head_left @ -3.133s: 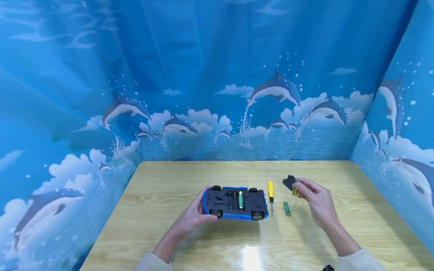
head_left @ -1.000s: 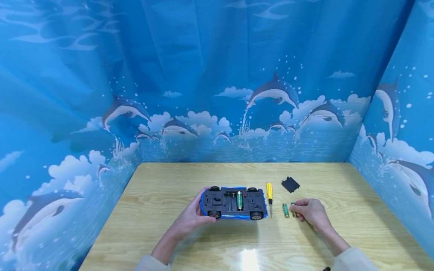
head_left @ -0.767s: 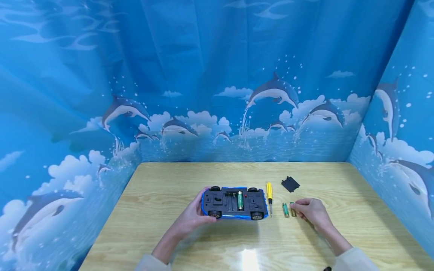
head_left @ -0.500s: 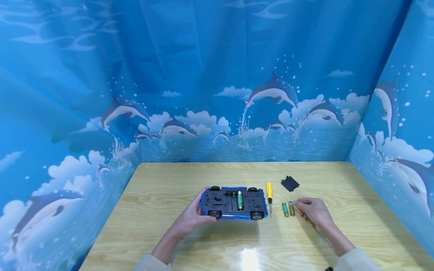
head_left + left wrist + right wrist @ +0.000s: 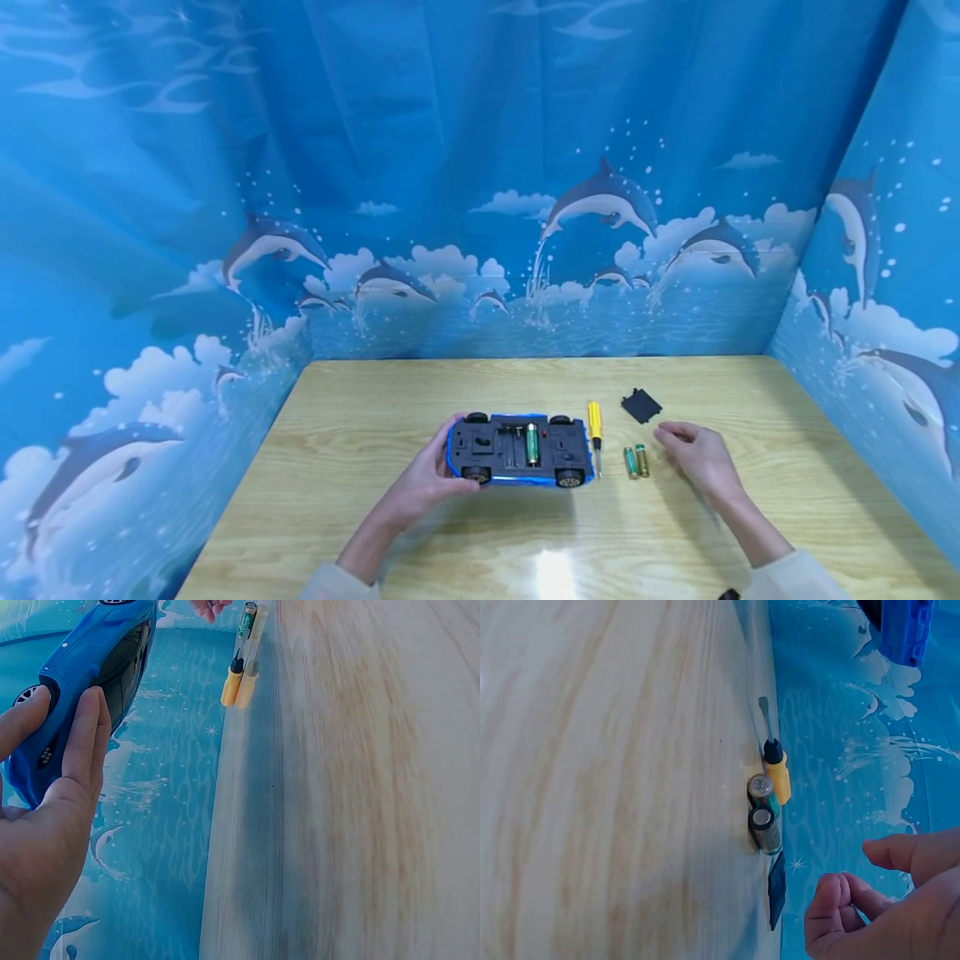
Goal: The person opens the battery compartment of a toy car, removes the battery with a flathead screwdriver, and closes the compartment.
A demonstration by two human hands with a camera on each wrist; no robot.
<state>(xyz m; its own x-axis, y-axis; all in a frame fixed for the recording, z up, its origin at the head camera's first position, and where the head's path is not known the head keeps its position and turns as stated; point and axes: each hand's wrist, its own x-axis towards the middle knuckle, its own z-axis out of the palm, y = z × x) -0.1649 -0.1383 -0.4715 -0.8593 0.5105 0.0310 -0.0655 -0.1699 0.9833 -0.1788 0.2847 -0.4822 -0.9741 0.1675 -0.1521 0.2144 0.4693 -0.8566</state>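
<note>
Left hand [image 5: 425,489] grips the toy car [image 5: 517,450], likely light, rigid, best held by one end. Batteries [image 5: 642,461] lie beside the empty right hand [image 5: 699,458]

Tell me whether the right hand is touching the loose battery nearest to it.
Apart. The head view shows bare tabletop between the right hand and the nearest loose battery; the right wrist view shows a clear gap too.

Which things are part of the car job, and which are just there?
Probably the job:
toy car, held by the left hand
battery in its open compartment
two loose batteries
black cover
yellow screwdriver

Just there:
dolphin curtain
wooden table
</note>
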